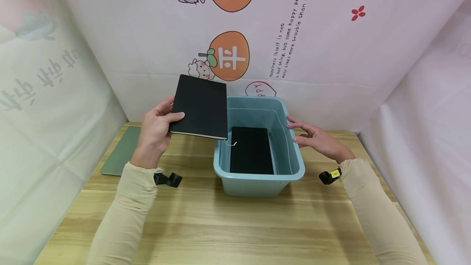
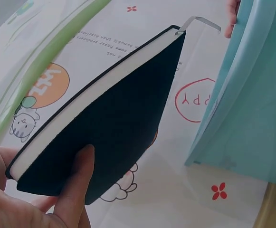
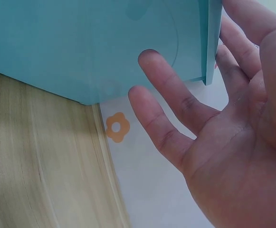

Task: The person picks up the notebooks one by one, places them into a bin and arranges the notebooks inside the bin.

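My left hand [image 1: 153, 130] grips a black notebook [image 1: 201, 107] by its left edge, thumb on the cover, and holds it up beside the bin's left rim. In the left wrist view the notebook [image 2: 109, 114] shows cream page edges and a grey ribbon [image 2: 199, 20] at its far corner. A light blue plastic bin [image 1: 250, 185] stands on the table with another black notebook [image 1: 252, 150] lying inside it. At the bin's right rim is my right hand [image 1: 318, 140], fingers extended along the outside. The right wrist view shows this hand [image 3: 223, 123] with spread fingers beside the bin wall [image 3: 90, 52].
A grey-green flat board or notebook [image 1: 121, 152] lies on the wooden table [image 1: 176, 224] at the left, partly behind my left arm. Printed white cloth [image 1: 316, 52] rises behind the bin, and white cloth walls stand at both sides.
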The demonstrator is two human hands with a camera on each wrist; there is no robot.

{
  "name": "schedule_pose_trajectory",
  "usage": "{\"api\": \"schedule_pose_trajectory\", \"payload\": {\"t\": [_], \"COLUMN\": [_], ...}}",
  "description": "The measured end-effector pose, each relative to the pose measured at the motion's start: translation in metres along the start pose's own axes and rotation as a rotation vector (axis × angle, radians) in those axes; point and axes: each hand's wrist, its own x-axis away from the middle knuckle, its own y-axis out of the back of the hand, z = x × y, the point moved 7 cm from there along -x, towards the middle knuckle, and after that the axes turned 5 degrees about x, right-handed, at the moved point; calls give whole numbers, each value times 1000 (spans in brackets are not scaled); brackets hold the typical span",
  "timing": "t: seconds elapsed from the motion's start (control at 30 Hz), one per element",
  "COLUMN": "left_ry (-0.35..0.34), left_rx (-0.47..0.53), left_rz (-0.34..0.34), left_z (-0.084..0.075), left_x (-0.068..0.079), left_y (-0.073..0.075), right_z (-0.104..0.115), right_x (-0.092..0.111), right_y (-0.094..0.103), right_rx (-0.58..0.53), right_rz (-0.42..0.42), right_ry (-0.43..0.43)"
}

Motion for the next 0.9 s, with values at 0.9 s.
{"api": "schedule_pose_trajectory", "payload": {"t": [0.9], "left_ry": [7], "left_rx": [56], "left_rz": [10], "left_z": [7], "left_x": [-6], "left_y": [-38], "right_z": [1], "right_x": [0], "right_y": [-1], "right_rx": [4], "right_rz": [0], "right_ry": [0]}}
